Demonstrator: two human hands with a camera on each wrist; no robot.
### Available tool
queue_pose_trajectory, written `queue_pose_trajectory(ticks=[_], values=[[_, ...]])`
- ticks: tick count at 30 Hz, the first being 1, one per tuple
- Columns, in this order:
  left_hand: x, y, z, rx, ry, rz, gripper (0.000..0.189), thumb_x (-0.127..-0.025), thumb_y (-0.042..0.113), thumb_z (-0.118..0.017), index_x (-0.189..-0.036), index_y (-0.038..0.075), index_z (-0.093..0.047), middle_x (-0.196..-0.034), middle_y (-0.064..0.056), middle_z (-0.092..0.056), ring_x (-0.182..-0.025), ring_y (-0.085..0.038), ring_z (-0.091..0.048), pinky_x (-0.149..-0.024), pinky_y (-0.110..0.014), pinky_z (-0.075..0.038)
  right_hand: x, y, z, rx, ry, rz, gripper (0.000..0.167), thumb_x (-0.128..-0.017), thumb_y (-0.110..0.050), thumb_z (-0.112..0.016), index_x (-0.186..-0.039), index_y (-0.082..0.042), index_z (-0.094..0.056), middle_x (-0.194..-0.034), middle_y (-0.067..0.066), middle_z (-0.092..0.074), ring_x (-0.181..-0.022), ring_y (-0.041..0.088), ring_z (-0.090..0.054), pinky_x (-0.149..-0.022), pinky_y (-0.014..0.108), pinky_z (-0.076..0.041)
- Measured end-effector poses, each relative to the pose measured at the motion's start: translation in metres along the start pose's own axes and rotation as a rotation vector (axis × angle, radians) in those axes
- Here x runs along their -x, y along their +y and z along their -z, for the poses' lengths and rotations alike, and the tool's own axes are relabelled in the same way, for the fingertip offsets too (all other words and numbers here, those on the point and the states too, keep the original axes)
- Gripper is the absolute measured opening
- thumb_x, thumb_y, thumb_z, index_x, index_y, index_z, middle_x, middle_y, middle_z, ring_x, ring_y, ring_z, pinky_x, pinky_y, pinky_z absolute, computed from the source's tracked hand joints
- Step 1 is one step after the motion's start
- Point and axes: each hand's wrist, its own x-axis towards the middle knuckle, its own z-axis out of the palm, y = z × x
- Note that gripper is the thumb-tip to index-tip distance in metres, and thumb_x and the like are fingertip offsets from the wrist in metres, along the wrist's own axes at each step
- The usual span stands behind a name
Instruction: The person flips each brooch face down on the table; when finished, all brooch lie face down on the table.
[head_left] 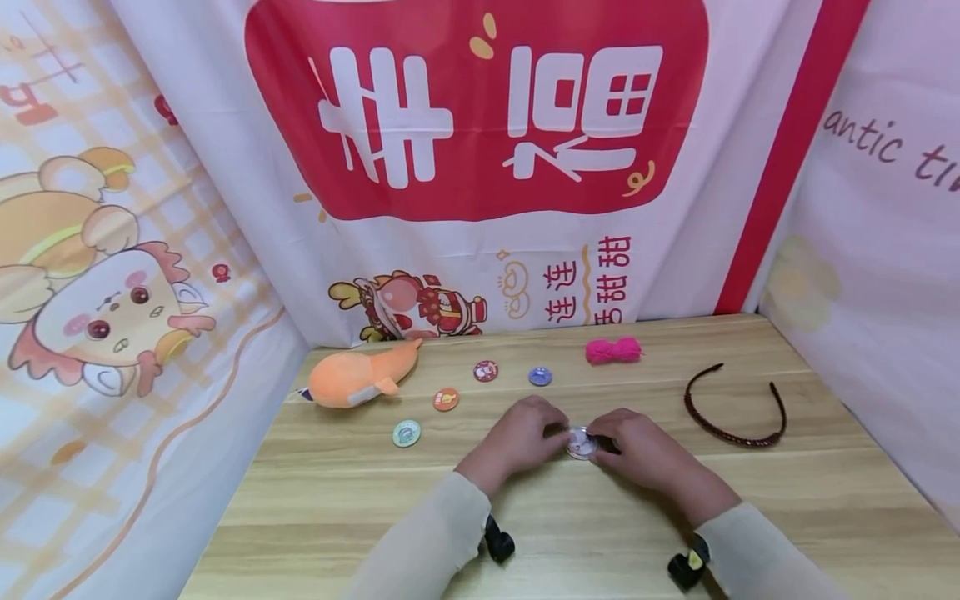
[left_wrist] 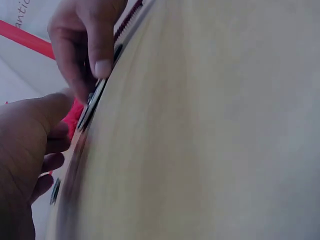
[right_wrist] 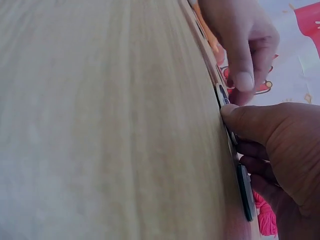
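Note:
A round, shiny-rimmed badge lies on the table between the two hands. My right hand pinches its right edge, the thumb on its face in the right wrist view. At the badge's left edge, my left hand has its fingers loosely bent. The left wrist view shows a blurred left thumb close by and nothing held; whether it touches the badge is unclear. Beneath the right palm is a dark, flat, rounded thing, mostly hidden from the head view.
Several round badges lie beyond: teal, orange, red and blue. An orange plush toy is at back left, a pink yarn bundle at the back, and a dark headband on the right. Fabric walls border the table.

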Motion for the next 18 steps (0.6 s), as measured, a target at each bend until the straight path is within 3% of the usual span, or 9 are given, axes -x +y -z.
queue_pose_trajectory(ticks=[4, 8, 13, 18], values=[[-0.021, -0.011, 0.006, -0.016, 0.093, 0.144, 0.037, -0.105, 0.032, -0.073, -0.136, 0.011, -0.074, -0.136, -0.004, -0.075, -0.133, -0.023, -0.064, -0.122, -0.038, -0.048, 0.000, -0.001, 0.002, -0.001, 0.001, 0.000, 0.038, -0.098, -0.027, -0.083, -0.132, -0.011, -0.078, -0.129, 0.003, -0.077, -0.126, 0.026, -0.070, -0.111, 0.052, -0.057], [-0.040, -0.019, 0.004, 0.000, 0.147, 0.282, 0.047, -0.102, 0.029, -0.078, -0.142, 0.007, -0.068, -0.138, -0.009, -0.073, -0.134, -0.027, -0.061, -0.122, -0.042, -0.048, 0.001, -0.002, 0.002, -0.013, -0.007, -0.014, 0.038, -0.098, -0.026, -0.084, -0.133, -0.011, -0.078, -0.130, 0.004, -0.077, -0.127, 0.027, -0.069, -0.111, 0.052, -0.057], [-0.049, -0.022, -0.001, 0.019, 0.125, 0.387, 0.052, -0.102, 0.032, -0.078, -0.144, 0.005, -0.064, -0.135, -0.014, -0.072, -0.134, -0.030, -0.060, -0.121, -0.044, -0.049, 0.001, -0.005, 0.003, -0.028, -0.020, -0.035, 0.038, -0.098, -0.025, -0.084, -0.133, -0.011, -0.078, -0.129, 0.004, -0.077, -0.126, 0.026, -0.069, -0.111, 0.053, -0.057], [-0.055, -0.026, -0.009, 0.017, 0.113, 0.435, 0.054, -0.105, 0.036, -0.074, -0.148, 0.006, -0.062, -0.139, -0.015, -0.069, -0.135, -0.030, -0.059, -0.120, -0.044, -0.050, 0.001, -0.007, 0.004, -0.009, -0.012, -0.035, 0.037, -0.097, -0.025, -0.085, -0.131, -0.011, -0.078, -0.128, 0.004, -0.077, -0.124, 0.025, -0.070, -0.110, 0.051, -0.058]])
